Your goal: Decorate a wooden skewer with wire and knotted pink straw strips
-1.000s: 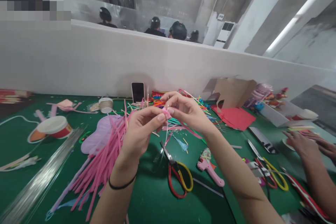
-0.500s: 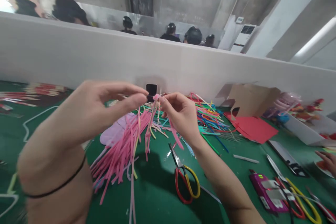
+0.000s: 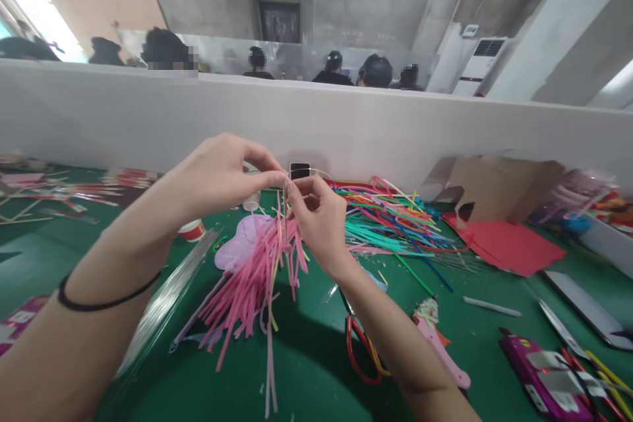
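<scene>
A green table (image 3: 316, 376) is spreading beneath the left hand (image 3: 230, 161) and right hand (image 3: 321, 221); pink strips (image 3: 244, 277) are lying just below them. Scissors (image 3: 353, 349) are resting below the right hand. Both hands are meeting, pinching a thin strand (image 3: 285, 214) that is hanging under them.

Over the green table (image 3: 316, 395), the left hand (image 3: 222, 168) and right hand (image 3: 321, 224) met with thumbs and fingers pinched at the top of some thin strands (image 3: 285, 217), the fingertips mostly hiding the spot they gripped. Below spread a pile of pink strips (image 3: 247, 283), partly over a lilac shape (image 3: 242, 244), while coloured stems (image 3: 390, 217) lay heaped beyond the right hand. Scissors (image 3: 352, 343) showed partly behind the right forearm, and a phone (image 3: 300, 171) stood near the white partition (image 3: 395, 132).
</scene>
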`<state>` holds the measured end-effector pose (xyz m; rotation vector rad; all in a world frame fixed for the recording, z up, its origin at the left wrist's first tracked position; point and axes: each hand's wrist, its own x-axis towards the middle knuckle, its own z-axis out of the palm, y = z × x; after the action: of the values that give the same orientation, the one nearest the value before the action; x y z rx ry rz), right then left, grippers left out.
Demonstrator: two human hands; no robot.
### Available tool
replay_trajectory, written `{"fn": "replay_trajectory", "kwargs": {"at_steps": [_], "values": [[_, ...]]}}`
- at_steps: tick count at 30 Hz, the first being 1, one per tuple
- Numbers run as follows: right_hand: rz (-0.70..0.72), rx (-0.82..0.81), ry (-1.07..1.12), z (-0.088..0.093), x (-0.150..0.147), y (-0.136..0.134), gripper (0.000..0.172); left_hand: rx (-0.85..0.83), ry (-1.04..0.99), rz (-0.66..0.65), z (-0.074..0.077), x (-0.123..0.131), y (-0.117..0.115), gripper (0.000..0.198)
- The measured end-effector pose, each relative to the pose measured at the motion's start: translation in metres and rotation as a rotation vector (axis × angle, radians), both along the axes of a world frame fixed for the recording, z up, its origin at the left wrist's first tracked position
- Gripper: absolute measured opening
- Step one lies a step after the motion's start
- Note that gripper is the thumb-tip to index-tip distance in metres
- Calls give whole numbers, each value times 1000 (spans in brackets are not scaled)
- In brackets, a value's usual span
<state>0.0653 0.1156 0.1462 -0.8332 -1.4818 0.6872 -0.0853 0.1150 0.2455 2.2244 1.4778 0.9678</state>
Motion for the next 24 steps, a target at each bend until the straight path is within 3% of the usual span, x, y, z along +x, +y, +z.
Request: {"fn": "replay_trajectory", "kwargs": {"at_steps": [5, 9, 15, 20, 24], "values": [[11, -1, -28, -2, -3, 5, 23, 196, 64, 60, -12, -2, 7, 17], [17, 11, -54, -3, -5, 8, 22, 258, 37, 42, -16, -4, 12, 17], [-32, 47, -110, -2, -5, 11, 23, 194, -47, 87, -16, -3, 17, 12], [-130, 139, -269, 0, 0, 13, 21, 235, 93, 173, -15, 2, 14, 15], [-211, 219, -439, 13, 9, 8, 20, 260, 158, 205, -15, 4, 10, 19]]}}
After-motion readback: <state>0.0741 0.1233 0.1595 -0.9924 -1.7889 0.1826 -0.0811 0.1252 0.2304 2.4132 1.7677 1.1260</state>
